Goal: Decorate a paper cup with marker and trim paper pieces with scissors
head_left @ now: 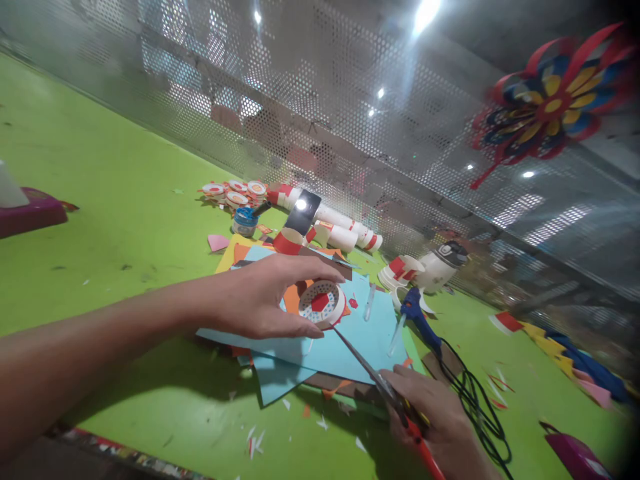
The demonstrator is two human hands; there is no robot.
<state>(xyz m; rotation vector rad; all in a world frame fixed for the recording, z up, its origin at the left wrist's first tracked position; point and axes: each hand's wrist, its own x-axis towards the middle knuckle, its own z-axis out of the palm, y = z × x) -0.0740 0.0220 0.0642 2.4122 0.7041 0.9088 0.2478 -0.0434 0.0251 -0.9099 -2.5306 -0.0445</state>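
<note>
My left hand [280,293] curls thumb and fingers around a round cut paper-cup base [327,313], white with blue dots and a red shape in its centre. My right hand [435,407] grips red-handled scissors [380,383], whose blade tips reach the lower rim of the cup base. Whether the tips touch it is hard to tell. Beneath both lies a stack of coloured paper with a light-blue sheet [350,350] on top. A small red paper piece [353,303] and a clear glue stick [370,301] rest on that sheet.
A blue glue gun [423,320] with a coiled black cord [475,407] lies right. Behind are paper cups [343,237], a blue paint jar [245,221] and several decorated discs [237,199]. Paper scraps litter the green table [125,220]. A paper flower [555,103] hangs upper right.
</note>
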